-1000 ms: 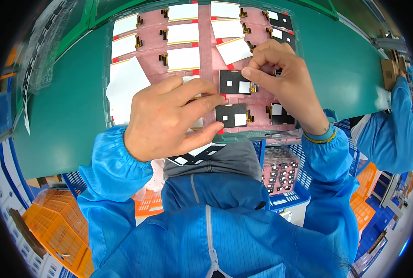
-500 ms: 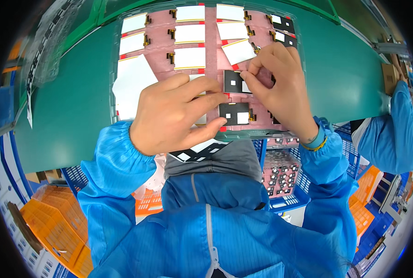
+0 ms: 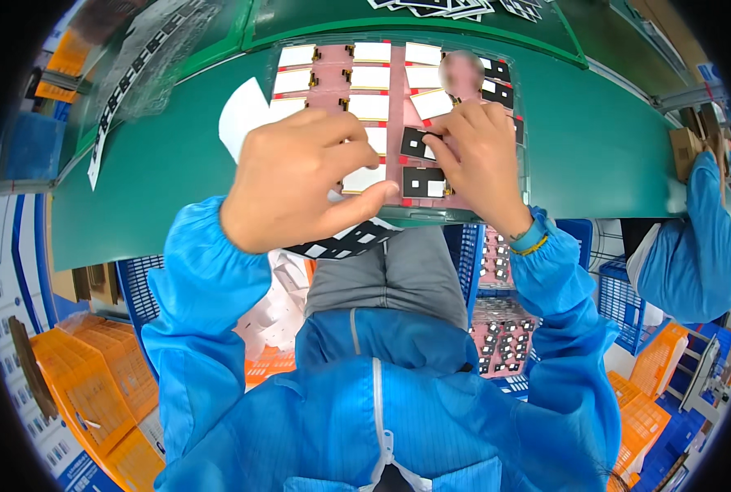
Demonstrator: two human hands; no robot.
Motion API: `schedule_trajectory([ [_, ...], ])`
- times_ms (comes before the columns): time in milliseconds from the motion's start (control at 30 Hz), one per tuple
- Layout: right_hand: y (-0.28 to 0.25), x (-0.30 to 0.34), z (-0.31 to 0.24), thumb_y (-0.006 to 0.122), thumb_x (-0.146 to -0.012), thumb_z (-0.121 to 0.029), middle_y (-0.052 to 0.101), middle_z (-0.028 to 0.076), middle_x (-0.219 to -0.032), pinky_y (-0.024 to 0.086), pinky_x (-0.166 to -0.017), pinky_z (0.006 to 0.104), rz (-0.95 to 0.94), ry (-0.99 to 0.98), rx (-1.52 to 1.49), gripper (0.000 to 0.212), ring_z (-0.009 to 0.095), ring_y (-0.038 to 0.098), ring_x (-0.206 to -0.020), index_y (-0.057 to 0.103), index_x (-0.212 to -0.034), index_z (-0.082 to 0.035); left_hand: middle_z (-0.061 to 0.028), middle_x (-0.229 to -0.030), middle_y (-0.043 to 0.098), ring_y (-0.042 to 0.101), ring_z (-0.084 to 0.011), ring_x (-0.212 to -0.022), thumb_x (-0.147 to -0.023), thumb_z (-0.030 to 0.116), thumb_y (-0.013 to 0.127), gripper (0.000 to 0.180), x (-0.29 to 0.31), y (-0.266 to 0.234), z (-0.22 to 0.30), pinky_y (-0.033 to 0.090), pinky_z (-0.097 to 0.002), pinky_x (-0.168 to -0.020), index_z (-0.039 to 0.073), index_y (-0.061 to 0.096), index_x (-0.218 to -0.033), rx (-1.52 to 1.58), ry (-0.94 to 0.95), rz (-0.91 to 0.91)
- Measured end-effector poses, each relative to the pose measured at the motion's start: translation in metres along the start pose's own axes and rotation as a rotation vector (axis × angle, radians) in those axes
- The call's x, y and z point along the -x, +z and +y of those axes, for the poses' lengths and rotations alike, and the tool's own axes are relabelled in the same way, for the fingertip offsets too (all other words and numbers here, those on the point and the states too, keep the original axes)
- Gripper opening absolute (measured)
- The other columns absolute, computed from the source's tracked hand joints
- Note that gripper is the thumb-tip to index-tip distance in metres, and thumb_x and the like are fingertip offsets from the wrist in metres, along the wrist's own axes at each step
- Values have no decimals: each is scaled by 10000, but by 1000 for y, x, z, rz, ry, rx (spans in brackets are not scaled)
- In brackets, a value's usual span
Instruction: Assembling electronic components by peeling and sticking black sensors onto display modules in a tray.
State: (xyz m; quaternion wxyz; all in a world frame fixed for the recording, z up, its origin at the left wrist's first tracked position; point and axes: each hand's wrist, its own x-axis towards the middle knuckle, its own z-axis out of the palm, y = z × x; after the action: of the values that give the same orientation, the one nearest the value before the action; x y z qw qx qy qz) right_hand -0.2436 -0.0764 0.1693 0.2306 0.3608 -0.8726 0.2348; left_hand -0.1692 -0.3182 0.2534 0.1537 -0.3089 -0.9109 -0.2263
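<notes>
A clear tray (image 3: 523, 176) lined with pink holds rows of small flat panels with short ribbon tails. Some panels show white faces, like the white panel (image 3: 369, 107); others are black with white squares. My right hand (image 3: 484, 156) is over the tray's right half, thumb and fingers bent together at the right end of a black panel (image 3: 413, 143). What they pinch is hidden. Below it lies another black panel (image 3: 419, 182). My left hand (image 3: 304, 180) hovers over the left half, thumb and forefinger apart. A curled sheet (image 3: 242, 119), white on one side and black-and-white patterned on the other, passes under its palm, apparently held by hidden fingers.
The tray lies on a green table (image 3: 603, 156). Patterned sheets (image 3: 439, 8) lie beyond its far edge. Below the table are a blue crate (image 3: 574, 238), stacked pink-lined trays (image 3: 501, 336) and orange crates (image 3: 79, 385). A person in a blue sleeve (image 3: 693, 254) is at the right.
My view has shifted, so the tray sits lower. The curled sheet has swung outward past the tray's left side with my left hand. My right fingers have come down closer to the black panel.
</notes>
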Motion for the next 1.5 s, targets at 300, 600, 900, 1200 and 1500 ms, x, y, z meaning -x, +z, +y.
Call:
schedule_trajectory([
  [300,-39,-9,-84,696,-942,-326,653,118,-1096,440,-940,410,-255,28,-849,350,311,580,-1061,652,-1129,-33,-88,-721,612,597,-261,-668,-1075,353,447,450,33,-46,34,471,-357,-620,30,674,-859,356,-155,52],
  [600,-30,16,-99,769,-877,-99,678,71,-1021,505,-865,320,-826,169,-1235,282,150,635,-959,664,-1123,-8,-102,-868,712,663,-155,-837,-785,264,873,394,110,-56,37,521,-301,-726,-14,725,-1022,579,-516,-439],
  [900,-42,42,-122,809,-728,-119,605,66,-1007,426,-877,422,-232,-180,-672,276,306,542,-993,665,-958,-71,-81,-921,752,682,-123,-843,-861,275,816,358,135,-15,41,547,-276,-758,-3,751,-1076,881,-781,-487],
  [1200,-41,56,-144,826,-713,-95,619,42,-935,407,-849,412,-287,-126,-630,224,287,555,-971,675,-878,-83,-90,-885,742,664,-119,-798,-883,291,789,356,136,-2,45,545,-302,-728,-11,736,-1064,848,-724,-401],
  [1500,-69,56,-130,783,-716,-130,633,39,-910,435,-806,401,-145,-235,-560,171,254,572,-906,678,-840,-74,-168,-972,725,684,-271,-852,-955,282,699,370,124,-2,26,539,-377,-784,-40,677,-1134,739,-668,-409],
])
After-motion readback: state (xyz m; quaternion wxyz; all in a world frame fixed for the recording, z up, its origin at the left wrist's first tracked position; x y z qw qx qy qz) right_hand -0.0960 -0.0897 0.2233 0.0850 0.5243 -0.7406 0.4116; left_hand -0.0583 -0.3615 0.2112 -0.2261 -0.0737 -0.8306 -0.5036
